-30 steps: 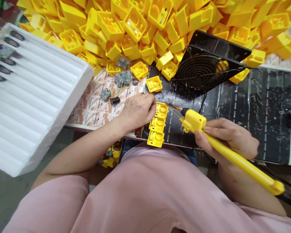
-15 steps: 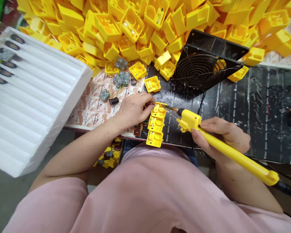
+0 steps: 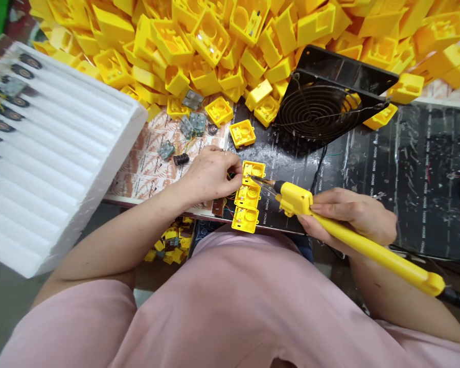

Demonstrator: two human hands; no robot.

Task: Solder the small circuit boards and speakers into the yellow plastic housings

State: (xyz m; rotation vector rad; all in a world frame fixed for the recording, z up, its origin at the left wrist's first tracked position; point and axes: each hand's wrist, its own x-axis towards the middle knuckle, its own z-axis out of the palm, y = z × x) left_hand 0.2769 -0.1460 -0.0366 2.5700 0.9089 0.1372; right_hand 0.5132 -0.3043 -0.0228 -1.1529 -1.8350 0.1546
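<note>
Three small yellow casings stand in a column at the table's front edge: a top one [image 3: 257,168], a middle one [image 3: 248,196] and a bottom one [image 3: 245,219]. My right hand [image 3: 348,217] is closed around a yellow soldering tool [image 3: 297,198], whose thin tip lies over the left part of the top casing. Just left of that casing, my left hand [image 3: 216,173] has thumb and forefinger pinched together; whatever they hold is too small to name. Thin wires and a brown circuit board [image 3: 217,207] show below my left hand.
A black fan [image 3: 318,110] stands behind the tool. Many yellow casings [image 3: 172,43] are heaped at the back. On the left, a white foam block [image 3: 72,133] carries round speakers. Grey modules [image 3: 193,124] and a black coil [image 3: 181,159] lie behind my left hand.
The soldering tool has moved left and slightly down, its tip now over the inside of the top casing. My left hand has drawn slightly left from the casing's edge.
</note>
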